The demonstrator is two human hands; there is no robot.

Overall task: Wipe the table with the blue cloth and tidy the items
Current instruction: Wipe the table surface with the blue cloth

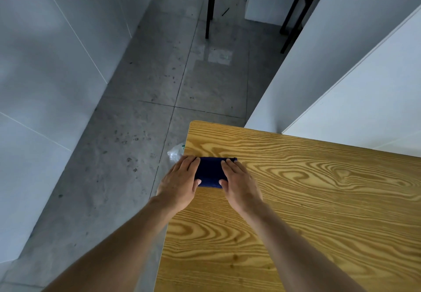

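A folded dark blue cloth [210, 172] lies flat on the wooden table [307, 200], close to its left edge near the far corner. My left hand [180, 182] rests flat on the cloth's left end, fingers straight, partly over the table edge. My right hand [239, 183] presses flat on the cloth's right end, fingers straight and pointing away from me. Only the middle strip of the cloth shows between the two hands.
A clear plastic bag [175, 154] lies on the grey floor just beyond the table's left edge. White panels [341, 75] stand against the table's far side. Black metal legs [210, 7] stand further off. A white wall [45, 64] runs along the left.
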